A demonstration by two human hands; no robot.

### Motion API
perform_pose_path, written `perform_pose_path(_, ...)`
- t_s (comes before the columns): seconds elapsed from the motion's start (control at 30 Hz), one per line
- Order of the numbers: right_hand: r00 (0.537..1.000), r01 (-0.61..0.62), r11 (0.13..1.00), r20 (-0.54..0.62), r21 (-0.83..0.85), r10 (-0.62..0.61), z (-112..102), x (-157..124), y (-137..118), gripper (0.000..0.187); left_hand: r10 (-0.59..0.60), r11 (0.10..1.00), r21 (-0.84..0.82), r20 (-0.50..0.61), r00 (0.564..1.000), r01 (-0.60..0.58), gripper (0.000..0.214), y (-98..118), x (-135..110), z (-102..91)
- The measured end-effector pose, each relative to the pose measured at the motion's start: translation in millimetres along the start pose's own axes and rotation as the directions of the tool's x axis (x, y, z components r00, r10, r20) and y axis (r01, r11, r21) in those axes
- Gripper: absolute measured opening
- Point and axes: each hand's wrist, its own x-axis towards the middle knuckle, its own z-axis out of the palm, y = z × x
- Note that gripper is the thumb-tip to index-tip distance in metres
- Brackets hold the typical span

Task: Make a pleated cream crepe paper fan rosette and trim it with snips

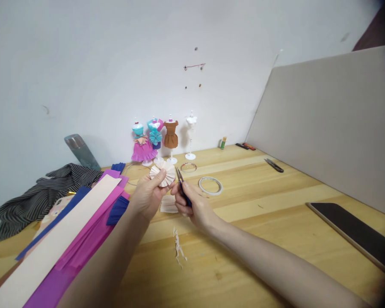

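Observation:
Between the thumb and fingers of my left hand point(146, 193) is a round pleated rosette point(167, 169) of pale cream paper. My right hand point(197, 203) is closed around small scissors point(180, 177) with dark handles. Their pointed blades aim up and away from me, just right of the rosette. Under my hands lies a pleated piece of cream paper point(168, 204), partly hidden by the fingers. Thin cream paper scraps point(179, 248) are scattered on the wooden table point(244, 256) nearer to me.
Miniature dress forms stand by the wall, one in a brown dress point(171, 134), another white form point(191, 132) beside it. Tape rolls point(220, 191) lie beyond my right hand. Coloured paper strips point(80, 222), striped cloth point(48, 196) and a bottle point(83, 152) are left; snips point(274, 165) and a phone-like slab point(349, 231) right.

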Motion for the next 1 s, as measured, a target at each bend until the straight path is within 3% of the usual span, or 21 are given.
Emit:
perform_pose_path(0.1,1.000,-0.006,1.000,0.019,0.000,0.006,0,0,0,0.046,0.003,1.000,0.012,0.017,1.000,-0.003,0.024,-1,0,0.4)
perform_pose_path(0.27,0.999,-0.001,1.000,0.032,-0.004,0.002,-1,0,2,0.047,0.005,1.000,-0.026,-0.087,0.996,-0.007,0.021,-1,0,1.0)
perform_pose_path(0.5,0.999,-0.003,1.000,0.037,-0.009,0.003,-2,1,6,0.047,0.026,1.000,0.000,-0.066,0.998,-0.026,0.026,-4,-1,5.0)
perform_pose_path(1.0,1.000,0.006,1.000,0.020,-0.013,-0.006,-2,1,5,0.051,0.015,0.998,-0.065,-0.147,0.989,-0.025,0.033,-11,-2,7.0)
